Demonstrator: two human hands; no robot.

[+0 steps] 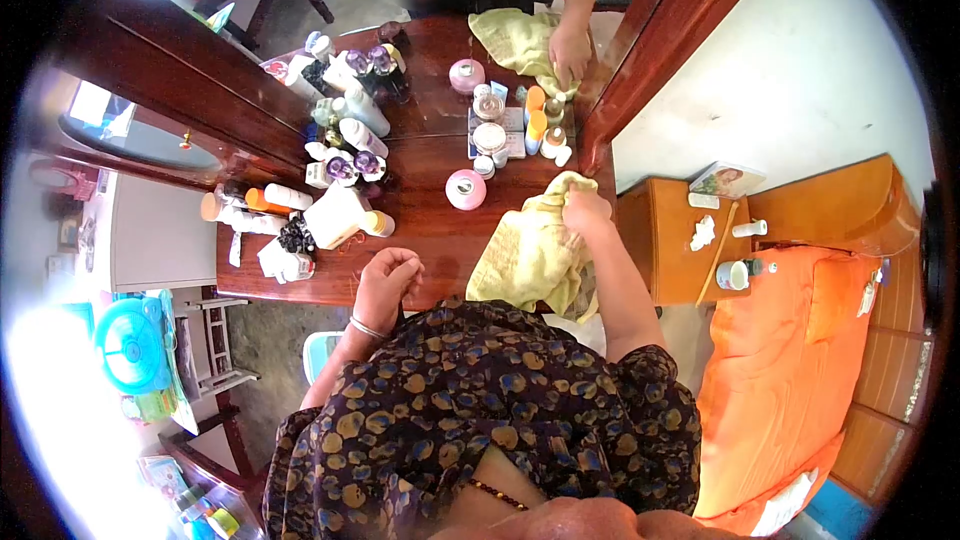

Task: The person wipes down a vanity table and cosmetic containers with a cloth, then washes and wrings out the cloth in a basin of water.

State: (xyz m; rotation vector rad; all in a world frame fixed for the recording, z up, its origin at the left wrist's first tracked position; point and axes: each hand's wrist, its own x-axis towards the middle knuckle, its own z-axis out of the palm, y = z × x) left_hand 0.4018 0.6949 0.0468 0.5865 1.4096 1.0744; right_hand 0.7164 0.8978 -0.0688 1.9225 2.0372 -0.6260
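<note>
Right hand (pixel 585 208) fingers pinch the yellow cloth (pixel 530 255) beside a pink jar (pixel 466 189); left hand (pixel 388 285) fingers curl together, empty.

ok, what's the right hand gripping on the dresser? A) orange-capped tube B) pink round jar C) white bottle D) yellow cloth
D: the right hand is closed in a grip on the bunched top of the yellow cloth lying on the dresser, while the pink round jar sits apart to its left.

Single head-worn fisheye view, looking steeply down over wearer's chest onto bench (pixel 420 240), close range; mirror behind.
</note>
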